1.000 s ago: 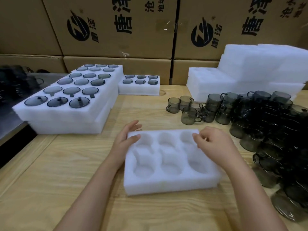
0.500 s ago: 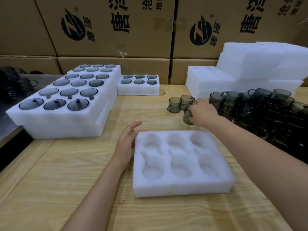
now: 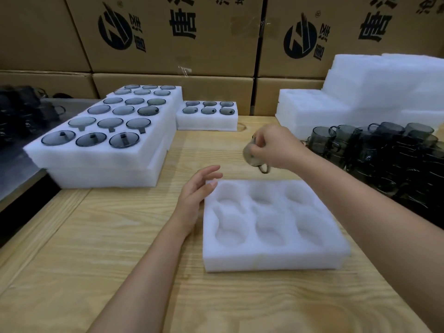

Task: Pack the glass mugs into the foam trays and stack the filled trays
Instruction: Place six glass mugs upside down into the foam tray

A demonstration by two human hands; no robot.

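Observation:
A white foam tray point(image 3: 271, 254) with six hollow pockets lies on the wooden table in front of me. My right hand point(image 3: 276, 146) grips a smoky glass mug point(image 3: 252, 158), tilted, in the air just beyond the tray's far edge, its handle hanging down. My left hand point(image 3: 195, 197) rests open against the tray's far left corner, fingers relaxed. A heap of dark glass mugs point(image 3: 384, 157) sits at the right of the table.
Filled foam trays point(image 3: 101, 157) are stacked at the left, and a single filled tray point(image 3: 207, 121) stands behind. Unfilled foam trays point(image 3: 360, 97) are piled at the back right. Cardboard boxes point(image 3: 173, 44) line the back. A dark ledge point(image 3: 21, 169) borders the table's left.
My right hand left the tray, reached to the loose mugs behind it and lifted one into the air. My left hand slid from the tray's top to its left corner.

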